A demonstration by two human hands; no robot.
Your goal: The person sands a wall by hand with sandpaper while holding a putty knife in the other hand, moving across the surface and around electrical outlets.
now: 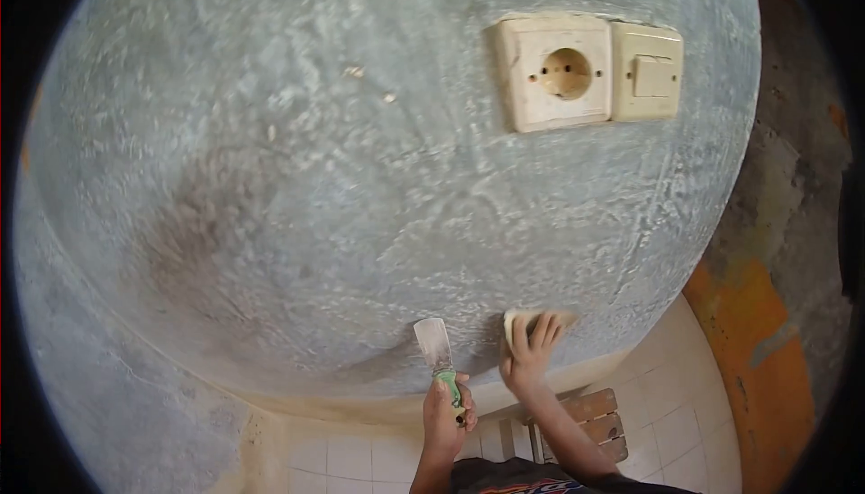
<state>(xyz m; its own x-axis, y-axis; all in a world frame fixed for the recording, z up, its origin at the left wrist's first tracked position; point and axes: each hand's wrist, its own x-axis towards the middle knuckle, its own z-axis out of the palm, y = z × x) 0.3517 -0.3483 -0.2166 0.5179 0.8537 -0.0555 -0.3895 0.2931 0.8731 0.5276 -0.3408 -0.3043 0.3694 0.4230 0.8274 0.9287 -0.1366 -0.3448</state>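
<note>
Scraper [440, 361] juts from left hand [444, 411], pad [508, 326] beneath right hand [527, 356]

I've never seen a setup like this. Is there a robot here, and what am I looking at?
No robot: these are a person's two bare hands. There is just one picture, from a camera worn on the person's head, looking forward and down; the view looks bowed, with dark corners. The big grey surface is a rough wall, bearing a socket and, beside it, a switch. The left hand grips a scraper by its green handle, blade up. The right hand holds a pale pad, seemingly against the wall; its exact kind is unclear. Below are floor tiles and some wooden slats.
</note>
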